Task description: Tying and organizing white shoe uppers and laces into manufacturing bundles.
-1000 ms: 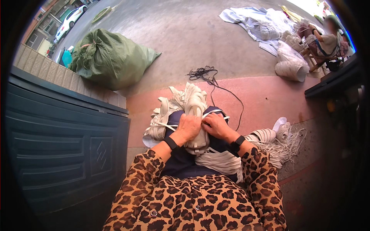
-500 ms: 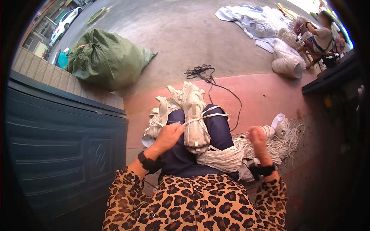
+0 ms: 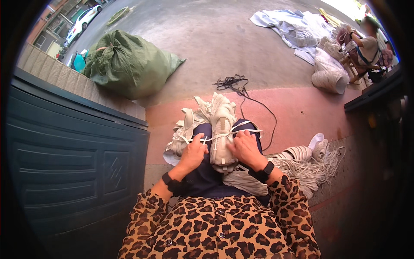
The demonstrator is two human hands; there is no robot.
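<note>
A cream shoe upper (image 3: 222, 151) lies lengthwise on my dark-trousered lap, its toe part away from me hard to make out. A pale shoelace (image 3: 215, 137) crosses it and loops over to its right side. My left hand (image 3: 195, 153) is just left of the upper, fingers bent around the lace by its end. On the other side, my right hand (image 3: 247, 148) grips the upper's right edge with curled fingers; its fingertips are partly hidden. A thick hank of pale laces (image 3: 246, 179) spreads from my lap to the right.
More cream uppers (image 3: 186, 123) hang over my left knee, and others (image 3: 297, 153) lie at right. A dark cord (image 3: 235, 84) is tangled ahead. A green sack (image 3: 129, 64) stands beside a blue door (image 3: 77, 159). Far right, a person (image 3: 368, 47) sits near a white sack (image 3: 330, 73).
My right hand has come from above the lace hank at right to the upper's right edge. My left hand stays at the upper's left with the lace. The view has shifted slightly.
</note>
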